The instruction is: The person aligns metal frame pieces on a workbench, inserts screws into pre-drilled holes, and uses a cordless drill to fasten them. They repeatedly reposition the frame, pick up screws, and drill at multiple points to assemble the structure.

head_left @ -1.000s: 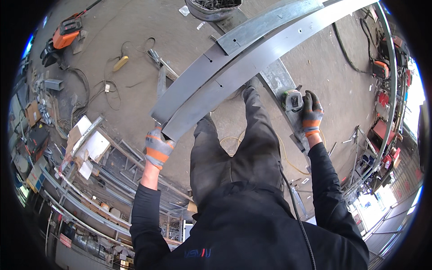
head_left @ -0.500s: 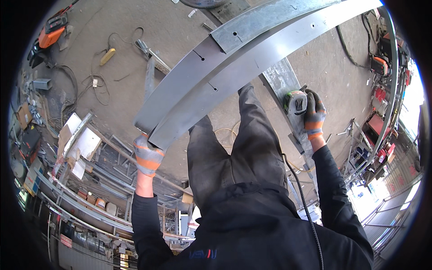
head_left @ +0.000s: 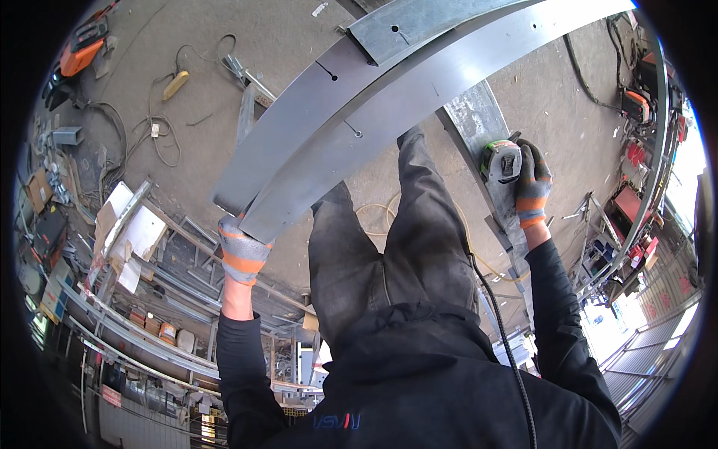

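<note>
A long steel channel [head_left: 374, 123], with holes and short slots in its two faces, slants from my left hand [head_left: 243, 251] to the upper right. My left hand, in a grey and orange glove, is closed around its near end; the fingers are partly hidden under the metal. In my gloved right hand [head_left: 533, 191] is a tape measure [head_left: 508, 160] with a green and pale case, held by its right side above a flat metal beam [head_left: 473, 112]. No drawn-out blade can be made out. A duller galvanized piece [head_left: 385, 34] lies along the channel's far part.
Cables and a yellow handle [head_left: 176, 85] lie on the concrete floor at the left. An orange machine [head_left: 81, 57] stands far left. Metal profiles [head_left: 176, 348] are stacked on racks at the lower left. Tools and red boxes [head_left: 630, 200] line the right side.
The channel's near end has shifted a little left and up, with my left hand on it. My right hand has moved slightly right with the tape measure.
</note>
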`<move>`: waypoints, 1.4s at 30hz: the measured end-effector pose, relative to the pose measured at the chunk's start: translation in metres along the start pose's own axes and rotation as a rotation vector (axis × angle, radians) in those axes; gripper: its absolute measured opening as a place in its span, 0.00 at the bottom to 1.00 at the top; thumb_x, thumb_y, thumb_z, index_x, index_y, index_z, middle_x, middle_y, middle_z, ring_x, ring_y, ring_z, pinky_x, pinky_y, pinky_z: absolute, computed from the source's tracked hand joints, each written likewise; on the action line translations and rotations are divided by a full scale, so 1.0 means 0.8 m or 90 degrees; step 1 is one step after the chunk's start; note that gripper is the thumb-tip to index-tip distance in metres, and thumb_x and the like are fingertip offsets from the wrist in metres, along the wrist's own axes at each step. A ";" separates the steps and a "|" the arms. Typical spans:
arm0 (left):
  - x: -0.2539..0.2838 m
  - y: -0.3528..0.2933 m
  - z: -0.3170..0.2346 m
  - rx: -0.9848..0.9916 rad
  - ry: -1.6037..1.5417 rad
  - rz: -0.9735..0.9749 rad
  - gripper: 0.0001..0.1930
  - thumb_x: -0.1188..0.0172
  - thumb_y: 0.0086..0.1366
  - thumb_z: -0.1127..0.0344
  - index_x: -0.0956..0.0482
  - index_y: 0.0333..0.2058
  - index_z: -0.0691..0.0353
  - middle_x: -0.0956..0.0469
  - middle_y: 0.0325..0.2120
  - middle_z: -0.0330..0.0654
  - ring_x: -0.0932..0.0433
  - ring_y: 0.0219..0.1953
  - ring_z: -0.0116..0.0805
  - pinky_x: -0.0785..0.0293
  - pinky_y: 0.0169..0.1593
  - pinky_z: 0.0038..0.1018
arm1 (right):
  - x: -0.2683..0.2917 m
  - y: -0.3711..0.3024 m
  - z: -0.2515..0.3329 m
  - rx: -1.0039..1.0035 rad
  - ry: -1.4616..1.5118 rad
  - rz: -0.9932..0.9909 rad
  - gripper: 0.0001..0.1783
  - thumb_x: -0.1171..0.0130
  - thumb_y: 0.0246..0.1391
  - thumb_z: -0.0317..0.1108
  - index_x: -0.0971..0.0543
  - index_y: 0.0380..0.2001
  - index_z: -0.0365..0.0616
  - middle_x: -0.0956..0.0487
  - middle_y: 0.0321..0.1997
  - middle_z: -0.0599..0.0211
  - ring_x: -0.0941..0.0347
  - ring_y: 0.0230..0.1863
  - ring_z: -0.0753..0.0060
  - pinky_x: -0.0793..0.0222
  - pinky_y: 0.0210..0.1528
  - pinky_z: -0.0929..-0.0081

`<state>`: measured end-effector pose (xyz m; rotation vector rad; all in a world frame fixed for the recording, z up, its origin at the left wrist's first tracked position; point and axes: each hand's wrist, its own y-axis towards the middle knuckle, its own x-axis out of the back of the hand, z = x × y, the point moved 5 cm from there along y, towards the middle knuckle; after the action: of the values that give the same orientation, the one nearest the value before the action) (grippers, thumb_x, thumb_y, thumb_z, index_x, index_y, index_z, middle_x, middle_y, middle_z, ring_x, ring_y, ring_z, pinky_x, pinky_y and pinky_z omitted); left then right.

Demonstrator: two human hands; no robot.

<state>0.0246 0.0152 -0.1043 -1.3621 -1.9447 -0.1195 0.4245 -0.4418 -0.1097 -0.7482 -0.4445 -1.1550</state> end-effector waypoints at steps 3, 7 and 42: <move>-0.001 -0.004 0.009 0.041 -0.031 0.045 0.19 0.27 0.64 0.72 0.11 0.54 0.67 0.07 0.44 0.46 0.11 0.43 0.38 0.16 0.48 0.34 | 0.000 -0.001 -0.004 0.001 0.000 -0.006 0.16 0.39 0.78 0.35 0.12 0.58 0.37 0.09 0.46 0.60 0.15 0.48 0.73 0.20 0.54 0.71; 0.000 -0.008 0.015 0.052 -0.052 0.033 0.21 0.27 0.69 0.73 0.13 0.59 0.71 0.07 0.47 0.44 0.12 0.47 0.28 0.17 0.52 0.30 | 0.000 0.000 -0.006 0.002 0.009 -0.009 0.16 0.39 0.78 0.35 0.12 0.58 0.37 0.09 0.46 0.60 0.15 0.48 0.73 0.20 0.54 0.71; 0.027 -0.034 0.008 0.100 -0.003 -0.039 0.19 0.23 0.62 0.71 0.10 0.52 0.68 0.07 0.42 0.50 0.08 0.43 0.42 0.16 0.49 0.36 | -0.001 -0.002 -0.006 0.010 0.033 -0.008 0.16 0.39 0.79 0.34 0.13 0.59 0.36 0.09 0.48 0.62 0.16 0.49 0.75 0.20 0.55 0.73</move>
<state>-0.0054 0.0231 -0.0869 -1.2018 -1.9560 0.0078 0.4223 -0.4453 -0.1131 -0.7007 -0.4146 -1.1791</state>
